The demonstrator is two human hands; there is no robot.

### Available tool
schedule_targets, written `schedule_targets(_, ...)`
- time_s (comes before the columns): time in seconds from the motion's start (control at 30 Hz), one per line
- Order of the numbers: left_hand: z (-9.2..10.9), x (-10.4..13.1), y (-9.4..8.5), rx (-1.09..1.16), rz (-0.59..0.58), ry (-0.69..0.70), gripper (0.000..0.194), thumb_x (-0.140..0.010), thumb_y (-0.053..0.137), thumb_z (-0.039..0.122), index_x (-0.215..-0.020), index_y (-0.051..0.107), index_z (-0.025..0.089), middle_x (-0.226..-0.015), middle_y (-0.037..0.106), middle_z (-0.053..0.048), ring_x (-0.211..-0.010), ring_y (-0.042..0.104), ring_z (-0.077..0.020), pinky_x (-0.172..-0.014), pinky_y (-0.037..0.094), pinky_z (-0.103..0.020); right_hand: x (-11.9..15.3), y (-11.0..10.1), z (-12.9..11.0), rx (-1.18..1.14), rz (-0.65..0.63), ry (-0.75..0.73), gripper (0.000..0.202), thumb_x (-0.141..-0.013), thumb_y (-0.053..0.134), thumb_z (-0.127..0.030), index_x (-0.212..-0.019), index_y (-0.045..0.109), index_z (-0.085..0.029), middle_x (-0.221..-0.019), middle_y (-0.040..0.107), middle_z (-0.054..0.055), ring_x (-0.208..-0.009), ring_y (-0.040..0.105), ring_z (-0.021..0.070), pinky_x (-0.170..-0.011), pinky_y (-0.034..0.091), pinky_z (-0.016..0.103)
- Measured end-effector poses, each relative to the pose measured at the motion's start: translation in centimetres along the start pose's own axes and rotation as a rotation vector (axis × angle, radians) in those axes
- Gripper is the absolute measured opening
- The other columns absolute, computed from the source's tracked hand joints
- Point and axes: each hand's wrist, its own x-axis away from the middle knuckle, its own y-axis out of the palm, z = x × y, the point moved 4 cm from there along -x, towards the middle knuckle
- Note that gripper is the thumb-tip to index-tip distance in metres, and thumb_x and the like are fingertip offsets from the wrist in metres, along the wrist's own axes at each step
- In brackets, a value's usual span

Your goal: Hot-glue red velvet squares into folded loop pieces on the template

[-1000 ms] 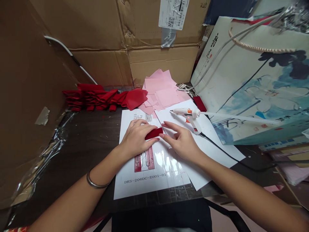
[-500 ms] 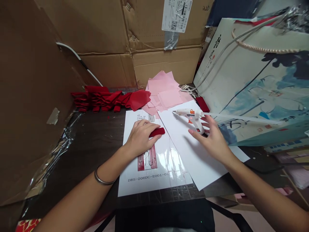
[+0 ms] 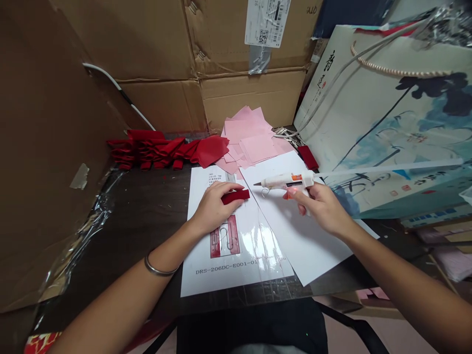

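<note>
My left hand (image 3: 215,205) pinches a small dark red strip of folded fabric (image 3: 236,196) between thumb and fingers, over a printed sheet (image 3: 199,280). My right hand (image 3: 319,204) is wrapped round the handle of a white hot glue gun (image 3: 285,180). The gun's metal nozzle points left toward the red strip, with a gap between them. A long clear glue stick (image 3: 391,169) juts out of the gun's back end. Under the gun lies a blank white sheet (image 3: 313,255), overlapping the printed one. Its handle is mostly hidden by my fingers.
Red fabric pieces (image 3: 162,150) lie in a row at the back left. Pink paper squares (image 3: 254,137) are heaped behind the sheets, beside metal clips (image 3: 289,135) and a red piece (image 3: 307,157). Cardboard (image 3: 250,98) walls the back; a large paper bag (image 3: 398,128) stands right.
My right hand has closed round the glue gun's handle and lifted it off the white sheet, with the nozzle shifted slightly left. My left hand keeps the red strip, now turned a little.
</note>
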Motion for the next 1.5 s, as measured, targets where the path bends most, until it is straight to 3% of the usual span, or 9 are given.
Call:
schedule_targets(0.23,0.1,0.0,0.1,-0.019,-0.004,0.012,0.026,-0.080,0.070,0.027,-0.106,0.068,0.023,-0.105,0.071,-0.006,-0.098,0.062,-0.0238,-0.089,0.047,-0.044,0.0,1.2,-1.1,0.043,-0.123,-0.032,0.038,-0.088,0.055,-0.054,-0.078,0.068,-0.020,-0.053,0.052,-0.002,-0.051,0.047,0.0144,-0.052,0.034,0.031)
schedule_targets(0.37,0.6,0.1,-0.3,-0.162,0.039,0.120,0.018,-0.086,0.062,0.028,-0.101,0.070,0.022,-0.107,0.070,-0.007,-0.102,0.059,-0.0247,-0.091,0.045,-0.044,-0.4,1.6,-1.8,0.146,-0.154,-0.100,0.038,-0.088,0.054,-0.055,-0.077,0.062,-0.020,-0.064,0.060,0.001,-0.057,0.050,0.0156,-0.054,0.035,0.031)
schedule_targets(0.5,0.7,0.3,-0.9,-0.358,0.137,0.130,0.018,-0.088,0.056,0.023,-0.090,0.074,0.020,-0.082,0.068,-0.006,-0.083,0.059,-0.0225,-0.076,0.045,-0.038,-0.6,1.5,-2.5,0.248,-0.175,-0.169,0.031,-0.091,0.053,-0.050,-0.083,0.063,-0.021,-0.076,0.066,0.003,-0.066,0.055,0.0183,-0.058,0.036,0.033)
schedule_targets(0.6,0.3,0.3,-0.6,-0.314,0.051,0.098,0.019,-0.088,0.054,0.020,-0.090,0.073,0.021,-0.074,0.068,-0.003,-0.071,0.060,-0.0186,-0.071,0.045,-0.034,-0.6,1.5,-2.9,0.297,-0.187,-0.204,0.031,-0.091,0.052,-0.049,-0.080,0.063,-0.022,-0.074,0.065,0.003,-0.065,0.054,0.0183,-0.057,0.035,0.032)
schedule_targets(0.9,0.4,0.4,-0.4,-0.283,-0.100,0.057,0.019,-0.086,0.054,0.018,-0.091,0.072,0.020,-0.084,0.071,-0.005,-0.078,0.062,-0.0208,-0.071,0.046,-0.034,-1.0,1.5,-2.9,0.386,-0.255,-0.276,0.038,-0.090,0.051,-0.051,-0.065,0.051,-0.023,-0.060,0.052,0.000,-0.056,0.043,0.0157,-0.055,0.029,0.032)
schedule_targets(1.5,0.1,0.4,-0.3,-0.323,-0.129,0.068,0.019,-0.084,0.058,0.020,-0.098,0.072,0.019,-0.088,0.068,-0.006,-0.086,0.061,-0.0225,-0.078,0.048,-0.037,-1.5,1.8,-4.4,0.585,-0.320,-0.365,0.039,-0.094,0.043,-0.049,-0.066,0.039,-0.022,-0.066,0.051,0.002,-0.060,0.044,0.0161,-0.056,0.030,0.032)
